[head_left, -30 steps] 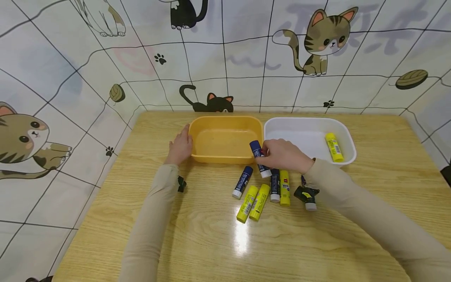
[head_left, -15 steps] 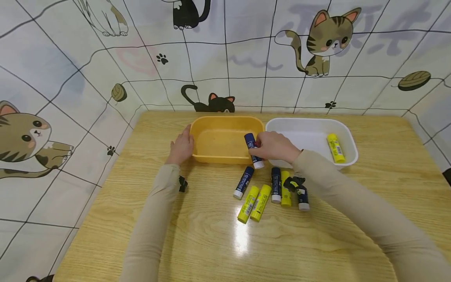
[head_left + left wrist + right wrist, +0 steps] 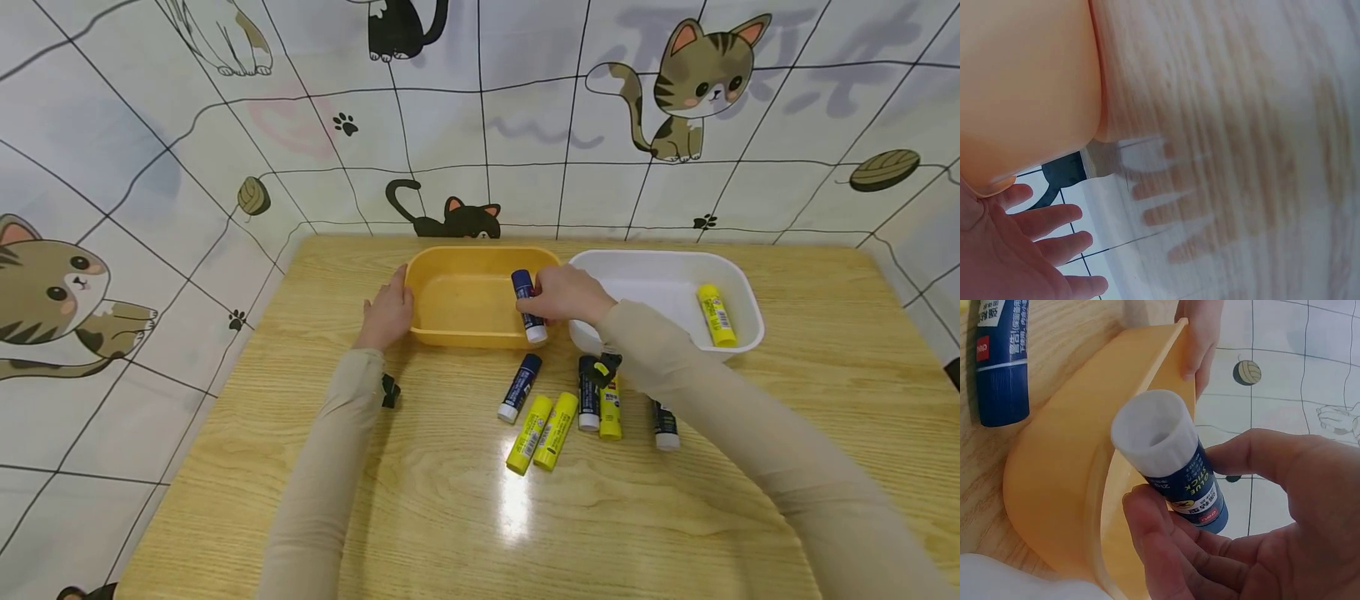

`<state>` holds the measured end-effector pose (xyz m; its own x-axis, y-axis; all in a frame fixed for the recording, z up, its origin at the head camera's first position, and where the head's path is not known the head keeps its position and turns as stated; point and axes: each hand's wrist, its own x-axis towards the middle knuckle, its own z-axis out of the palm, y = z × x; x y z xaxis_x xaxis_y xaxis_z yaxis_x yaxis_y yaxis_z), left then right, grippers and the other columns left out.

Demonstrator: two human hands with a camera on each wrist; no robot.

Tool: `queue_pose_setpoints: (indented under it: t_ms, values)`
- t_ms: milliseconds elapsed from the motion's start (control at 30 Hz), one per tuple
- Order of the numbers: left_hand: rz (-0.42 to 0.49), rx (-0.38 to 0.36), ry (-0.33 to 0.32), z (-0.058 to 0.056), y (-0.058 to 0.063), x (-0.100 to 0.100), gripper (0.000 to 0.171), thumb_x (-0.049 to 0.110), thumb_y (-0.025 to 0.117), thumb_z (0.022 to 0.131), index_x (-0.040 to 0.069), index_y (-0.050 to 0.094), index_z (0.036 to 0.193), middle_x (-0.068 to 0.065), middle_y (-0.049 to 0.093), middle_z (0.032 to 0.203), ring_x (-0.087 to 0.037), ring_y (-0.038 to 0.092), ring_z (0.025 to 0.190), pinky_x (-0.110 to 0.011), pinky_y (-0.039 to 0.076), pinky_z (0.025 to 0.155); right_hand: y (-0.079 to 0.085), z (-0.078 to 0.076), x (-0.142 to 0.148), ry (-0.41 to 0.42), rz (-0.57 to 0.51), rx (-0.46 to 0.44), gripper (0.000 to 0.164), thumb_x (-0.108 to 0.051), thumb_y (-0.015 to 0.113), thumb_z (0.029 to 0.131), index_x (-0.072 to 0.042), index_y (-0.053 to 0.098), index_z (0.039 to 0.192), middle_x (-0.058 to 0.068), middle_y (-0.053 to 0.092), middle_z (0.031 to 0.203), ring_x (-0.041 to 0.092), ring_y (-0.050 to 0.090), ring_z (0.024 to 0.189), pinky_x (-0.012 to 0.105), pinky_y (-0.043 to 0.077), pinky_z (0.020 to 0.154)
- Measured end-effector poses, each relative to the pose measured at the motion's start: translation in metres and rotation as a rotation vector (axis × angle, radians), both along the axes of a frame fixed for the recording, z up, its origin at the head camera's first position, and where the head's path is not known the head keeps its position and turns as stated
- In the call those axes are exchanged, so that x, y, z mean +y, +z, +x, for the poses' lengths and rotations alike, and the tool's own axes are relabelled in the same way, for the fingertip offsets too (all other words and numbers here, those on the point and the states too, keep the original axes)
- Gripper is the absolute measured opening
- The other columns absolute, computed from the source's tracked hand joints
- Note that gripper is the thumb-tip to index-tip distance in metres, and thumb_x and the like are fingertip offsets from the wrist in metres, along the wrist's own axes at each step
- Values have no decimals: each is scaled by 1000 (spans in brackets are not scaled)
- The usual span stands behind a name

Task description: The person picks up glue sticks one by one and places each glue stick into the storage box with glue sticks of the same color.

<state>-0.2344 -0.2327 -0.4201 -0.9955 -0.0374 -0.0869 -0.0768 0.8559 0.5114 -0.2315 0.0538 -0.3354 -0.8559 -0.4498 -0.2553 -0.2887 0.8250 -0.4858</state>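
My right hand (image 3: 568,293) pinches a blue glue stick (image 3: 528,307) with a white end, tilted over the right part of the yellow basin (image 3: 450,335). In the right wrist view the white end of the glue stick (image 3: 1154,434) faces the camera. My left hand (image 3: 386,312) holds the basin's left rim, thumb over the edge; in the left wrist view the other fingers (image 3: 1054,219) stretch out loosely beside it. In front of the basin lie a blue glue stick (image 3: 519,388), two yellow glue sticks (image 3: 528,435) and a blue-yellow pair (image 3: 611,410).
A white basin (image 3: 637,271) stands right of the yellow one, with a yellow glue stick (image 3: 716,315) inside. Another blue glue stick (image 3: 665,427) lies partly under the right forearm. A cat-printed sheet (image 3: 525,125) rises behind the wooden table (image 3: 435,500).
My right hand has carried the blue glue stick left and away from me, from the yellow basin's front right corner to over its inside. The left hand stays at the rim.
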Motion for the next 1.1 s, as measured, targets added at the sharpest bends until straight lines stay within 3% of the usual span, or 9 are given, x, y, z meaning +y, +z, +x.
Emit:
queue_pose_setpoints:
  t_ms: [267,633,900,1100]
  values:
    - [-5,1,-1,-2,-2,-1,52,22,25,105,9,18,155,-22,39,147,-39,31,137,-68,10,106,-5,-11,-3,-27,-6,-72,36,-33,60,90,0,65,77,11,66,66,27,65,64,27,43,54]
    - [-3,0,-2,-2,-2,-1,51,23,25,106,9,18,155,-22,40,146,-38,32,136,-67,11,107,-7,-26,-13,-61,-12,-139,40,-36,58,90,0,67,77,11,69,70,17,60,57,27,47,58]
    - [44,42,-31,-3,-3,-3,51,19,26,105,3,18,153,-27,42,143,-42,39,131,-53,27,108,-12,-40,-27,-98,-25,-216,35,-33,58,91,1,64,89,11,68,76,20,67,65,28,54,63]
    - [67,38,-38,-5,-5,-3,51,19,26,106,3,17,153,-25,40,145,-40,38,132,-49,27,109,-15,-52,-39,-139,-43,-323,34,-31,58,90,2,61,98,10,67,81,24,70,78,34,55,76]
